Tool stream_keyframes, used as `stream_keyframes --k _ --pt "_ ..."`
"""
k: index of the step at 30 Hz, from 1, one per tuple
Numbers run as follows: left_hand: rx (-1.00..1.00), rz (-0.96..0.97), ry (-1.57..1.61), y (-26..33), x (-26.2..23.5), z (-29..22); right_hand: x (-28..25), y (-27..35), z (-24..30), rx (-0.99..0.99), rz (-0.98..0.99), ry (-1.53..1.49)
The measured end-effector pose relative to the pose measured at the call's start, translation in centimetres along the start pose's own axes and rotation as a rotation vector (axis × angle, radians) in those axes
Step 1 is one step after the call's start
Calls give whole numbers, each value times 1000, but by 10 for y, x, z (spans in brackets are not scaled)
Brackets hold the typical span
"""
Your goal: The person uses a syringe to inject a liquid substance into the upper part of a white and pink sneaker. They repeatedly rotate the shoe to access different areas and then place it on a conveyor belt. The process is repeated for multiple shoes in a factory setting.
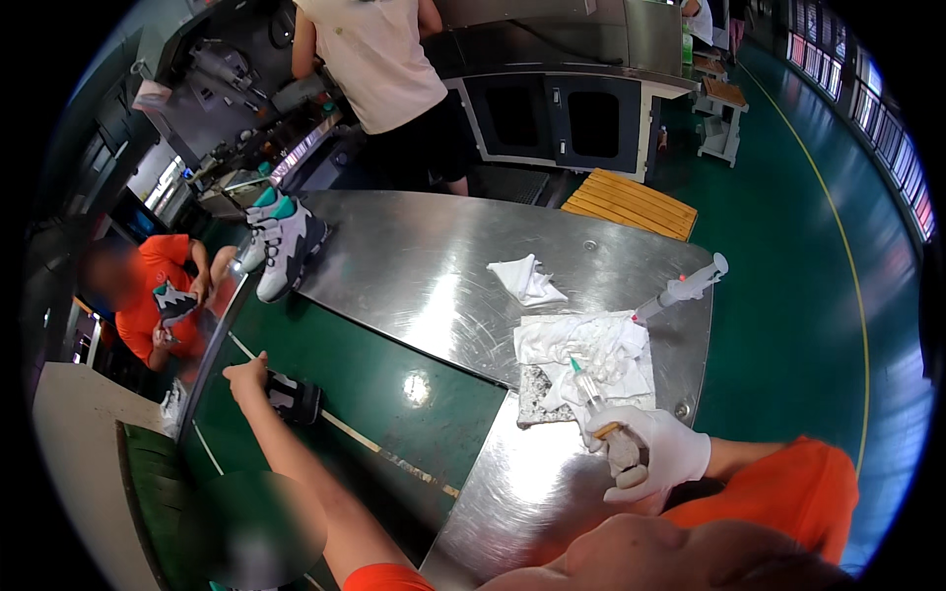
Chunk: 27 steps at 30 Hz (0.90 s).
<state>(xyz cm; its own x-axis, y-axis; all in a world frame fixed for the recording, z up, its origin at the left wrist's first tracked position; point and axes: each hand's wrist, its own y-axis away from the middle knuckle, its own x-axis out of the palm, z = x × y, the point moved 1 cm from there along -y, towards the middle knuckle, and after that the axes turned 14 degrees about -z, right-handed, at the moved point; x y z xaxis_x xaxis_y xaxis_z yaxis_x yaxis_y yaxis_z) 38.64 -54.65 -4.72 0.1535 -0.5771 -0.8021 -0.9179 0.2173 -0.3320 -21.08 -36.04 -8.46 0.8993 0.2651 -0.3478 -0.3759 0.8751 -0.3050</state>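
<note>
My right hand, in a white glove, is closed around a clear plastic syringe with a green tip; the tip points toward eleven o'clock over the crumpled white cloth on the curved steel tabletop. My left hand, bare, reaches out at nine o'clock, loosely curled, thumb raised, just beside a dark shoe piece; it grasps nothing. A second, larger syringe lies at one o'clock of the cloth. A white and teal sneaker stands at ten o'clock.
</note>
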Motion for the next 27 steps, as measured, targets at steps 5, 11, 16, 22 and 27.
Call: stream_keyframes --k 5,11,16,22,27 --pt "-40 181 216 35 -32 9 -3 1 -1 50 3 35" --pt "283 -187 414 110 -80 49 11 2 -11 95 -28 -46" --pt "626 33 567 222 -181 79 11 4 0 157 -31 -64" --pt "1213 139 375 357 -323 120 0 2 -10 81 -10 -117" --pt "1478 318 268 418 -371 175 -26 15 23 222 69 -400"
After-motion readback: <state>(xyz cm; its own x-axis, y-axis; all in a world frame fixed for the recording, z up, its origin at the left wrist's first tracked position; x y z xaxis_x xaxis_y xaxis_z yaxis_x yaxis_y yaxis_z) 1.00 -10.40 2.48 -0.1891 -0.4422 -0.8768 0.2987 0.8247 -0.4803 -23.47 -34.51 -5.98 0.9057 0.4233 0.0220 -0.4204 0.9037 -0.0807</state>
